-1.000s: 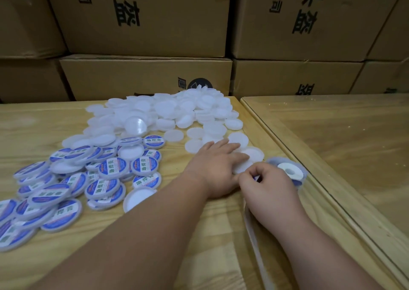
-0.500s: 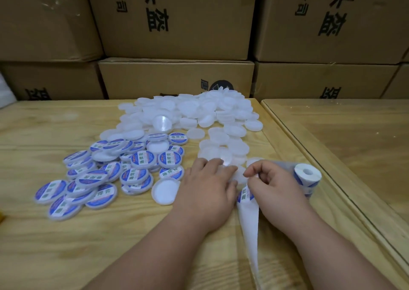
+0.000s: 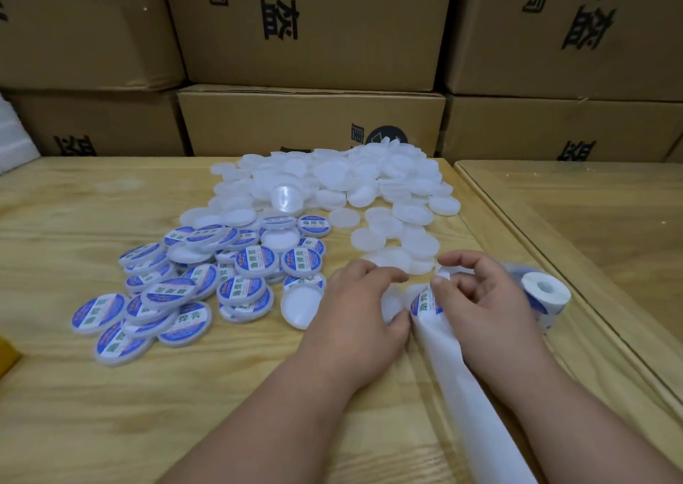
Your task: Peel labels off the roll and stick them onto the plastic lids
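The person's 2 hands are working close together near the right edge of the wooden counter (image 3: 74, 391). The left hand (image 3: 354, 317) is lying palm down with its fingers curled over a plain white lid (image 3: 392, 304), thumb and fingertips gripping its rim and keeping it on the counter. The right hand (image 3: 480, 310) is pinching a blue and white label (image 3: 425, 304) between thumb and forefinger, the other fingers bent loosely above it. The label is hanging just beside the held lid, right at the upper end of the white backing strip (image 3: 465, 402), which is trailing down towards the bottom of the view under the right wrist. The label roll (image 3: 545, 293) is lying on its side just right of the right hand, its hollow core facing up and to the right.

Left of the hands, a heap of labelled lids (image 3: 177, 291) is spreading across the counter, blue rings facing up, with 1 unlabelled lid (image 3: 301, 306) sitting at its right edge near the left hand. Behind, a larger heap of plain lids (image 3: 351, 184) is reaching back to the stacked cardboard boxes (image 3: 310, 121) printed with black characters. A second wooden surface (image 3: 591, 225) is adjoining on the right.
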`<action>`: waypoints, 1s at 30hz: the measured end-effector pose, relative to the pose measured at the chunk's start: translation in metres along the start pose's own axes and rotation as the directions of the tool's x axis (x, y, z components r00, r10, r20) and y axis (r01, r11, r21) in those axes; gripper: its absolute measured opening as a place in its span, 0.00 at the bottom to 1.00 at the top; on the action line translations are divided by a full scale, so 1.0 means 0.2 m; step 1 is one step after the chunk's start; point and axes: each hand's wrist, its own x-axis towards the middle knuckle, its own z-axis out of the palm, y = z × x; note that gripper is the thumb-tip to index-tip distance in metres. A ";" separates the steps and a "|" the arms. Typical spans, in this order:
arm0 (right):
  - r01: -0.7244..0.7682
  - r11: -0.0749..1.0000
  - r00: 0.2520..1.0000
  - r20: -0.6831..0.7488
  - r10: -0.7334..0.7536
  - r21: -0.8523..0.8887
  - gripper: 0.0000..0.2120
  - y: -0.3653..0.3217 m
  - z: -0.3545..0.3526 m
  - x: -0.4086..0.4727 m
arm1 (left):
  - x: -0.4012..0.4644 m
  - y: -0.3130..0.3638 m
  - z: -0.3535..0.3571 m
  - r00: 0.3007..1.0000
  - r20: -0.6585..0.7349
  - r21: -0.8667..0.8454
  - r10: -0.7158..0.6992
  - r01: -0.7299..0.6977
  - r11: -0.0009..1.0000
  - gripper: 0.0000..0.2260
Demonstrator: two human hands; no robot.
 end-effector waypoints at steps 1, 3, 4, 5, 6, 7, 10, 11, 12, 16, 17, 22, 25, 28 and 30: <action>-0.010 1.000 1.000 -0.012 0.010 0.011 0.13 0.00 0.01 0.01 | 0.01 0.00 0.00 1.000 -0.004 -0.024 0.000 0.000 1.000 0.20; -0.034 0.999 0.999 -0.028 0.035 0.040 0.18 0.00 0.01 0.03 | 0.04 -0.01 0.00 1.000 -0.019 -0.067 0.009 -0.011 0.998 0.21; -0.045 0.998 0.998 -0.030 0.046 0.051 0.19 0.00 0.01 0.03 | 0.05 -0.01 0.00 0.999 -0.030 -0.086 0.016 -0.018 0.996 0.21; -0.053 0.996 0.998 -0.030 0.055 0.066 0.18 -0.01 0.01 0.04 | 0.06 -0.01 0.00 0.999 -0.049 -0.107 0.025 -0.030 0.994 0.21; -0.060 0.994 0.997 -0.034 0.063 0.088 0.18 -0.01 0.00 0.05 | 0.07 -0.01 0.01 0.997 -0.075 -0.129 0.035 -0.045 0.991 0.21; -0.067 0.991 0.997 -0.040 0.072 0.113 0.17 -0.02 0.00 0.06 | 0.07 -0.01 0.01 0.993 -0.111 -0.153 0.041 -0.058 0.986 0.20; -0.092 0.985 0.993 -0.057 0.101 0.146 0.16 -0.03 0.00 0.08 | 0.07 0.01 0.00 0.978 -0.207 -0.254 -0.001 -0.052 0.966 0.15; -0.096 0.984 0.993 -0.059 0.106 0.148 0.16 -0.03 0.00 0.08 | 0.07 0.01 0.00 0.976 -0.216 -0.287 -0.019 -0.045 0.957 0.15; -0.098 0.984 0.992 -0.058 0.108 0.150 0.15 -0.03 0.00 0.08 | 0.08 0.00 0.00 0.976 -0.213 -0.316 -0.036 -0.034 0.948 0.15; -0.107 0.984 0.992 -0.055 0.116 0.144 0.13 -0.03 0.00 0.08 | 0.09 -0.01 -0.02 0.961 -0.260 -0.347 -0.091 -0.005 0.938 0.12; -0.109 0.984 0.992 -0.053 0.118 0.142 0.13 -0.03 0.00 0.08 | 0.09 -0.02 -0.02 0.953 -0.286 -0.340 -0.099 -0.004 0.940 0.12; -0.122 0.984 0.991 -0.046 0.129 0.130 0.12 -0.03 0.00 0.08 | 0.12 -0.07 -0.10 0.900 -0.396 -0.411 -0.181 0.003 0.912 0.14; -0.127 0.984 0.990 -0.043 0.133 0.127 0.12 -0.03 0.00 0.07 | 0.11 -0.04 -0.11 0.899 -0.396 -0.477 -0.184 -0.030 0.879 0.13; -0.130 0.984 0.990 -0.043 0.136 0.122 0.12 -0.03 0.00 0.07 | 0.09 0.02 -0.06 0.938 -0.308 -0.562 -0.158 -0.045 0.826 0.15; -0.130 0.983 0.990 -0.043 0.137 0.129 0.12 -0.03 0.00 0.07 | 0.10 0.01 -0.06 0.939 -0.284 -0.552 -0.194 0.005 0.834 0.12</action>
